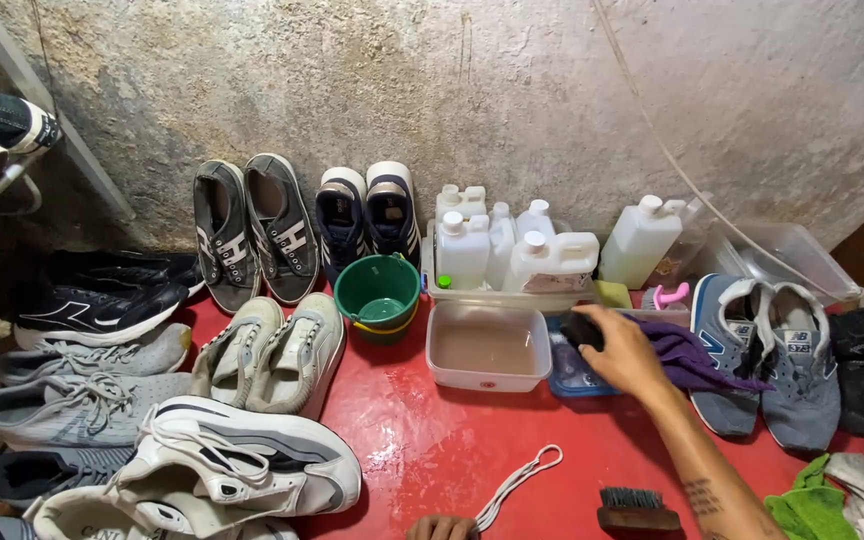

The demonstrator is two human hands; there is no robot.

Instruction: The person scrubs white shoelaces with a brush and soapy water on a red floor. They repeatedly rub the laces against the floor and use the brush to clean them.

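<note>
Two hands are at work: the left hand (pixel 440 527), at the near edge, pinches a white shoelace (pixel 517 483) on the red floor (pixel 432 440). Farther off, the right hand (pixel 624 352) closes on a dark sponge (pixel 582 328) beside the tub of cloudy water (pixel 487 347). Advisable: wet the sponge evenly and keep the shoelace clear of puddles.

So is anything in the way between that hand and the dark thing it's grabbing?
No. The right hand is already on the dark thing, fingers curled over it above the small blue tub. Nothing sits between them. The purple cloth lies beside the hand, not in its way.
</note>
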